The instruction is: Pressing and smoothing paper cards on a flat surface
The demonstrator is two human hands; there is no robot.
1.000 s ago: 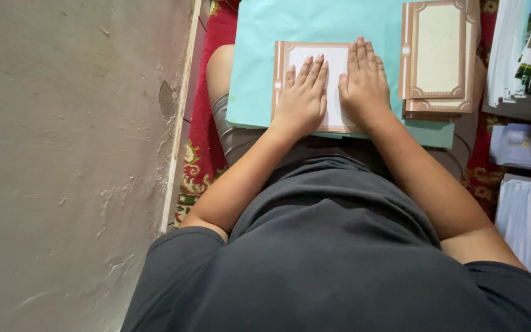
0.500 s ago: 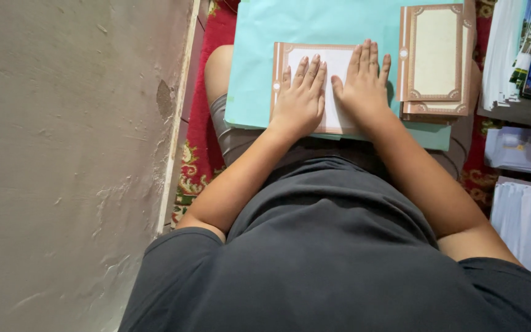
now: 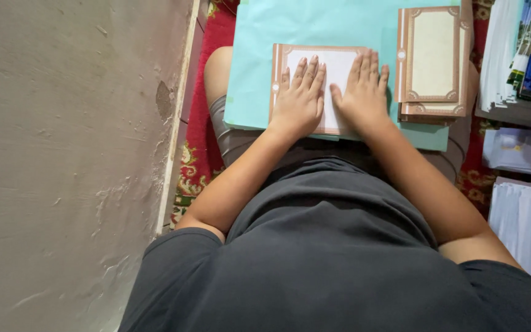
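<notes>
Brown-bordered white card (image 3: 338, 67) on turquoise sheet (image 3: 314, 27), left hand (image 3: 299, 101) and right hand (image 3: 364, 92) flat, side by side atop it.

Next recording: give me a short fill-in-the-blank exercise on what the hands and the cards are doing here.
1. Both the left hand and the right hand lie ____ on the bordered card.
2. That card rests on a large ____ sheet of paper.
3. The stack of similar cards sits on the person's ____ side.
4. The wall is on the person's ____ side.

Missing words: flat; turquoise; right; left
</notes>
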